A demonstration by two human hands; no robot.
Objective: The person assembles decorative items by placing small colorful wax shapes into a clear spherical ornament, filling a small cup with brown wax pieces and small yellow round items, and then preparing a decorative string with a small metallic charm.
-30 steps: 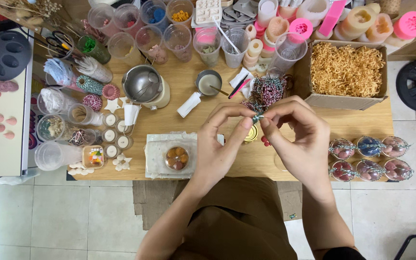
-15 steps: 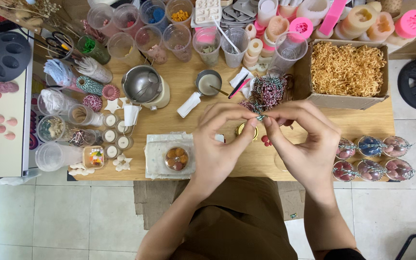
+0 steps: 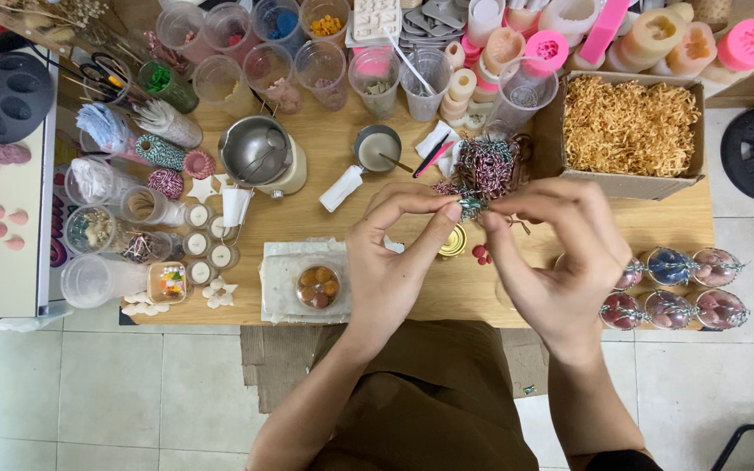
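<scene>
Above the wooden table, my left hand pinches a small tuft of red, green and white twine between thumb and forefinger. My right hand is beside it, fingers curled, with fingertips at the same twine. A loose heap of the same twine lies just behind my fingers. Under my hands a small gold tin rests on the table. To the left, a round clear dish with orange and pink pieces stands on a white cloth.
Several clear cups of coloured bits and silicone moulds line the back. A cardboard box of tan paper shreds sits back right. Several twine-tied clear balls lie at the right edge. A metal pot and small candles stand left.
Both hands shifted slightly. My right hand's fingers have opened and drawn a little away from the left, with the twine tuft staying at my left fingertips. The gold tin shows again beneath.
</scene>
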